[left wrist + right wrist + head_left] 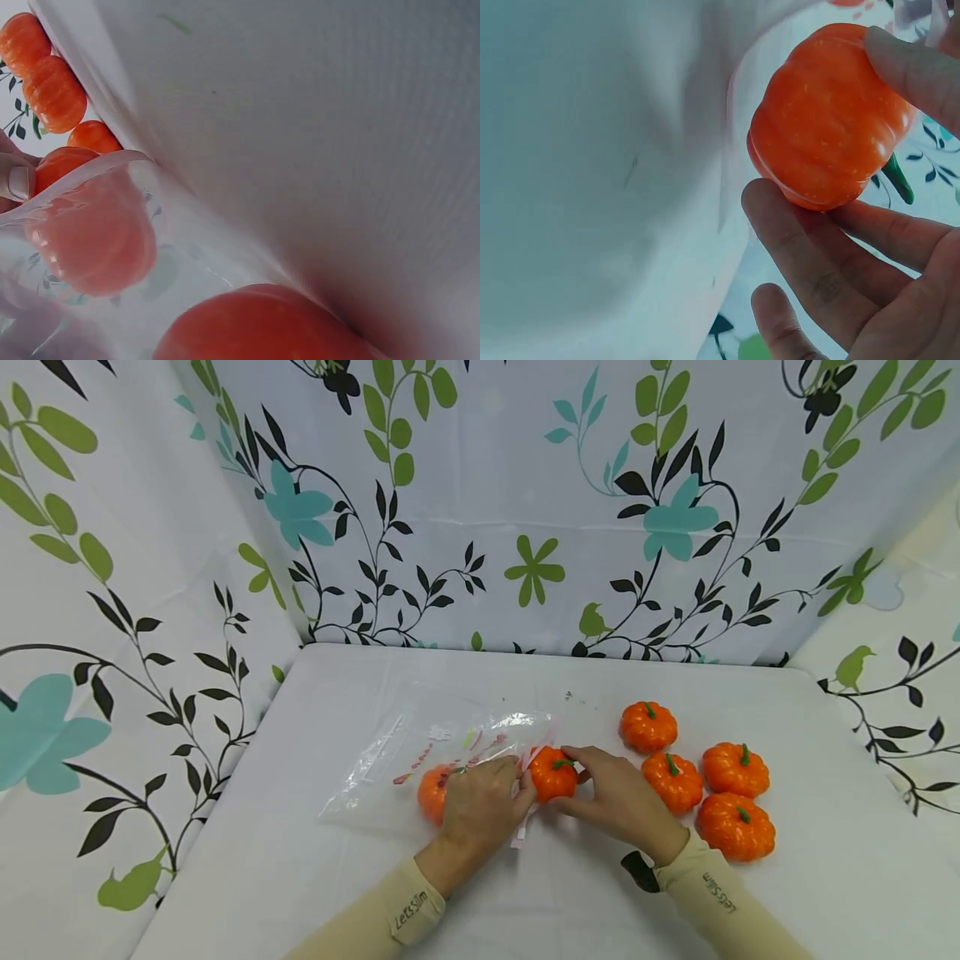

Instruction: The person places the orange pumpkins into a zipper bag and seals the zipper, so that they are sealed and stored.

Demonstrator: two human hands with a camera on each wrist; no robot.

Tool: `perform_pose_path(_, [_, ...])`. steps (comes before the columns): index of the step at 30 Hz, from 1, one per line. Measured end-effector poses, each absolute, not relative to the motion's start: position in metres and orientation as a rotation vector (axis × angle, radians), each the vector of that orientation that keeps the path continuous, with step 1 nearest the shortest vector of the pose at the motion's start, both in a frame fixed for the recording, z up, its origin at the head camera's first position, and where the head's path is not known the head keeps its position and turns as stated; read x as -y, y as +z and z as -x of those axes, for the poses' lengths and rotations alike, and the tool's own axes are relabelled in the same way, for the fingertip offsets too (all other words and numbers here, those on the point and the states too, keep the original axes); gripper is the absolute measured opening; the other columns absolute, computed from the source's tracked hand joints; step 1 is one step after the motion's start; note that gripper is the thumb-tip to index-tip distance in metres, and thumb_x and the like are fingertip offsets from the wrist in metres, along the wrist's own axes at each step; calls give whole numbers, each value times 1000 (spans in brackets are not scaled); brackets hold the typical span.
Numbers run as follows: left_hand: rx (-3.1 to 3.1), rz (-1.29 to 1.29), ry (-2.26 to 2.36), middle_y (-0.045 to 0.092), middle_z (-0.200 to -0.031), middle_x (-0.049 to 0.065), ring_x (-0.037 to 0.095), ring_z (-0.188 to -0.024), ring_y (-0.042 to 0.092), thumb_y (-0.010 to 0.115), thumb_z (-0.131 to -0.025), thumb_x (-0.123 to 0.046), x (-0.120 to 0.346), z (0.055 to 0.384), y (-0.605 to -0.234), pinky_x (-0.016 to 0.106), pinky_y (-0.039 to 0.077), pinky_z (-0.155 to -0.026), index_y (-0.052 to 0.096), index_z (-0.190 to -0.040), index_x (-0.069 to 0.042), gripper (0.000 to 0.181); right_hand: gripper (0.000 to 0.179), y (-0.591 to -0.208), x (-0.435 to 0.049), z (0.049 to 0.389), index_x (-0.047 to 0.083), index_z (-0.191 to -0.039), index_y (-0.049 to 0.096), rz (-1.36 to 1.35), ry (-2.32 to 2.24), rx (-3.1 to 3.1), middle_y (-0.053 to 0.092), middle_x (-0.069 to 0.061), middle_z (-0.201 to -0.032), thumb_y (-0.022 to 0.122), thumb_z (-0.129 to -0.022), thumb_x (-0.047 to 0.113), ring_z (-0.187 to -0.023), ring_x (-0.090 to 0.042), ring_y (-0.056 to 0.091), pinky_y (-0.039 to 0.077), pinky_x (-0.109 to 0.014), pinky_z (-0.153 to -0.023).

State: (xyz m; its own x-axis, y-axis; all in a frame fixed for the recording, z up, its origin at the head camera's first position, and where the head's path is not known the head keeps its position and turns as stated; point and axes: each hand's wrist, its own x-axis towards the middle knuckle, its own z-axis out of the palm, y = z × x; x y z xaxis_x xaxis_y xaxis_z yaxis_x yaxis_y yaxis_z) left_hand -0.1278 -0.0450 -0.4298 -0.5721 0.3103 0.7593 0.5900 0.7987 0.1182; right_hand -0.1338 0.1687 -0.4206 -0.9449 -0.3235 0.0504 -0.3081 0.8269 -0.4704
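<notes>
A clear plastic zip bag (367,777) with red print lies flat, its mouth facing right. My left hand (476,802) pinches the bag's edge near that mouth. Between the thumb and fingers of my right hand (626,802) is a small orange toy pumpkin (550,775) with a green stem, partly inside the opening. The left wrist view shows this pumpkin (97,240) through the film, with the right thumb still outside. Another pumpkin (431,795) sits inside the bag, partly hidden by my left hand; the left wrist view has that inner pumpkin (262,326) close up.
Right of my right hand, several more pumpkins stand grouped on the white table (570,893): a rear pumpkin (648,727), one beside the hand (672,783), and others farther right (735,827). A leaf-patterned curtain (480,510) hangs behind the table.
</notes>
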Motion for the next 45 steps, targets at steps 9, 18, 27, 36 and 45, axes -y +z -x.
perform_pose_path(9, [2136, 712, -483, 68, -73, -2, 11, -49, 57, 75, -72, -9, 43, 128, -434, 22, 44, -39, 58, -56, -12, 23, 69, -431, -147, 138, 14, -137, 61, 551, -967, -2815, 67, 3, -119, 85, -80, 43, -92, -13, 63, 55, -31, -80])
perform_pose_path(18, [2147, 714, -478, 76, -90, 2, 14, -73, 73, 76, -76, -11, 42, 125, -434, 26, 54, -46, 67, -63, -10, 16, 38, -445, -132, 144, 14, -119, 64, 744, -1252, -2624, 65, 6, -110, 81, -85, 17, -96, -15, 64, 56, -36, -85])
perform_pose_path(27, [2138, 726, -487, 76, -89, 3, 17, -78, 74, 77, -78, -14, 42, 125, -437, 31, 60, -59, 75, -73, -8, 8, 17, -453, -120, 146, 4, -101, 64, 758, -1270, -2535, 64, 2, -92, 67, -86, -1, -78, -11, 54, 48, -24, -69])
perform_pose_path(36, [2180, 712, -484, 77, -93, 6, 19, -80, 75, 79, -79, -14, 44, 126, -433, 30, 59, -54, 72, -73, -8, 11, 42, -438, -142, 149, 9, -137, 58, 643, -1313, -2535, 68, -7, -123, 67, -97, 20, -106, -25, 67, 56, -46, -91])
perform_pose_path(45, [2202, 641, -469, 77, -91, 5, 19, -74, 75, 78, -80, -15, 44, 131, -427, 29, 57, -50, 73, -70, -9, 13, 46, -427, -154, 154, 5, -142, 58, 462, -1419, -2535, 61, -11, -139, 65, -100, 22, -116, -29, 65, 52, -48, -98])
